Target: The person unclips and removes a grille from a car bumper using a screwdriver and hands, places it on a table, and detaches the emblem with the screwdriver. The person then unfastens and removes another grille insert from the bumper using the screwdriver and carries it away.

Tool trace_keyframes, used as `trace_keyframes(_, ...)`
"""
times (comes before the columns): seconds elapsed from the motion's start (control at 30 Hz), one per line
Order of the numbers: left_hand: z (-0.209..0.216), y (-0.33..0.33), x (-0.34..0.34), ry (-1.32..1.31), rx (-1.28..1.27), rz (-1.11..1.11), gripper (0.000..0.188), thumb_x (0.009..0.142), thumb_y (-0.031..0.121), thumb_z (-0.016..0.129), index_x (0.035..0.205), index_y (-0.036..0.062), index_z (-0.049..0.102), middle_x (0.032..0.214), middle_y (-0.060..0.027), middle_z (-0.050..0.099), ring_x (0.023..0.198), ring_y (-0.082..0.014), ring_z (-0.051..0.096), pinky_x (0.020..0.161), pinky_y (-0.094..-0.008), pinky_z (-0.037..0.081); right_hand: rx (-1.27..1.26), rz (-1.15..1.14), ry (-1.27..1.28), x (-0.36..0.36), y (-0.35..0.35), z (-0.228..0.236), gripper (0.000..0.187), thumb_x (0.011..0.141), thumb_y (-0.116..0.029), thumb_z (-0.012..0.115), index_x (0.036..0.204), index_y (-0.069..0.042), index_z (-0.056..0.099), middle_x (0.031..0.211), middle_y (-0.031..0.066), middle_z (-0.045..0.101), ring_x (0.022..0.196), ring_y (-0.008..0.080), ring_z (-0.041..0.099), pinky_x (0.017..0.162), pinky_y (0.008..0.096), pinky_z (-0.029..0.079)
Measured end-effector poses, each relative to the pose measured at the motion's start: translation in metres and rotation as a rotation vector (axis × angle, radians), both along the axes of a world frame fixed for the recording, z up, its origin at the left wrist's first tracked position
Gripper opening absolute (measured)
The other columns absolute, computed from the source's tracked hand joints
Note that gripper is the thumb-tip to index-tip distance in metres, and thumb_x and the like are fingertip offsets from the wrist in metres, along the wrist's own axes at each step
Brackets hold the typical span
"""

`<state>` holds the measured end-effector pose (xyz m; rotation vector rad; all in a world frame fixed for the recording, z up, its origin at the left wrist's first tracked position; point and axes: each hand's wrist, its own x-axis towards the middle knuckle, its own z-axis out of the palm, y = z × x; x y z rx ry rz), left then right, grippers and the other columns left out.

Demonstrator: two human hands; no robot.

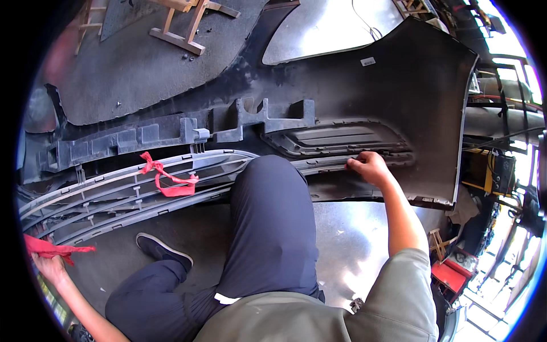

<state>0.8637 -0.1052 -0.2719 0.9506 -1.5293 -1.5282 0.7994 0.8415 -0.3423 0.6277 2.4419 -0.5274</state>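
A large black car bumper cover (421, 102) lies with its inner side facing me, and my bent knee rests over its lower edge. At the far left my left hand (50, 268) is closed around a red cloth (57, 249). My right hand (373, 167) pinches at the slotted strip below the vent recess (347, 138); what sits between the fingertips is hidden. Left of my knee runs a slatted grey grille (114, 191), with a red cloth strip (176, 189) tied or draped over its bars. Behind the grille stands a grey plastic bracket (125, 139).
Wooden stands (182, 34) are on the grey floor beyond the bumper. To the right are a red box (452, 276), a yellow-and-black machine (493, 171), pipes (507, 119) and cables. My shoe (164, 252) rests on the floor at the near left.
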Motion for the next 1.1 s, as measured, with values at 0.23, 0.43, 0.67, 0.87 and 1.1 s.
trace_keyframes(0.23, 0.024, 0.025, 0.008, 0.137, 0.316, -0.030, 0.054, 0.112, 0.029, 0.041, 0.157, -0.0025, 0.041, 0.163, -0.0190, 0.046, 0.149, -0.0348, 0.045, 0.127, -0.0536, 0.031, -0.930, -0.659, 0.441, 0.028, -0.061, 0.038, 0.027, 0.093, -0.020, 0.082, 0.108, -0.004, 0.067, 0.097, 0.0020, 0.068, 0.080, 0.0099, 0.058, 0.075, 0.0254, 0.049)
trace_keyframes(0.43, 0.015, 0.072, 0.015, 0.122, 0.597, -0.012, 0.056, 0.107, 0.029, 0.046, 0.154, -0.0020, 0.048, 0.161, -0.0189, 0.049, 0.151, -0.0365, 0.043, 0.129, -0.0563, 0.024, -1.132, -0.223, 0.215, -0.003, -0.232, 0.029, 0.039, 0.082, -0.023, 0.090, 0.096, -0.006, 0.058, 0.101, 0.0045, 0.067, 0.092, 0.0149, 0.061, 0.086, 0.0314, 0.051)
trace_keyframes(0.67, -0.027, 0.001, 0.071, 0.119, 0.826, -0.346, 0.054, 0.101, 0.022, 0.058, 0.152, 0.0033, 0.052, 0.161, -0.0136, 0.050, 0.150, -0.0387, 0.043, 0.126, -0.0622, 0.027, -0.712, 0.372, 0.141, -0.030, -0.450, 0.021, 0.045, 0.092, -0.042, 0.072, 0.109, -0.001, 0.070, 0.105, 0.0262, 0.074, 0.104, 0.0432, 0.070, 0.096, 0.0490, 0.055)
trace_keyframes(0.87, -0.008, 0.002, 0.074, 0.298, 0.935, -0.651, 0.049, 0.102, 0.018, 0.056, 0.149, 0.0034, 0.055, 0.157, -0.0133, 0.054, 0.146, -0.0348, 0.048, 0.126, -0.0583, 0.029, -0.660, 0.736, 0.283, -0.051, -0.554, 0.061, 0.047, 0.095, -0.023, 0.064, 0.140, -0.011, 0.061, 0.155, 0.0219, 0.050, 0.152, 0.0402, 0.039, 0.124, 0.0507, 0.034)
trace_keyframes(1.1, -0.004, 0.037, 0.069, 0.304, 0.943, -0.504, 0.043, 0.100, 0.014, 0.058, 0.142, 0.0040, 0.061, 0.149, -0.0123, 0.061, 0.143, -0.0358, 0.051, 0.120, -0.0564, 0.038, -0.796, 0.837, -0.051, -0.098, -0.582, 0.039, 0.047, 0.096, -0.030, 0.067, 0.132, -0.005, 0.050, 0.129, 0.0213, 0.070, 0.131, 0.0409, 0.061, 0.123, 0.0724, 0.020)
